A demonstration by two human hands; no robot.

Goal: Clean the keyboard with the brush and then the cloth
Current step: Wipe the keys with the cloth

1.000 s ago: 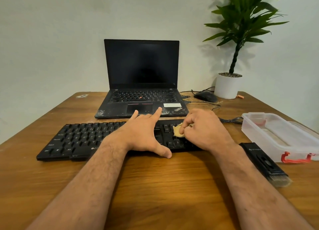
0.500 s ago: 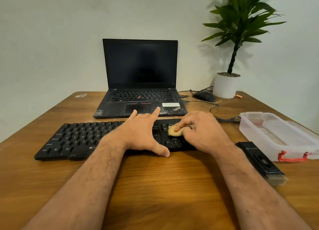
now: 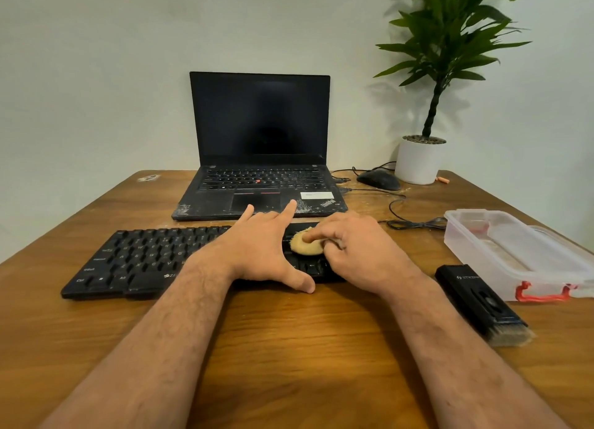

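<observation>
keyboard (image 3: 144, 261) before laptop (image 3: 260, 184), brush (image 3: 482, 303) right, box (image 3: 514, 251) behind brush

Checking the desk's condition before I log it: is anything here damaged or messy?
Yes. The laptop palm rest has whitish scuffs at both front corners, and pale crumbs or dust lie on the table near the mouse.

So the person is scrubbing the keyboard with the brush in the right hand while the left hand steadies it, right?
Not quite. The head view shows the right hand pressing a small tan cloth onto the keyboard, not the brush. The brush lies untouched on the table, to the right of the keyboard. The left hand does steady the keyboard.
</observation>
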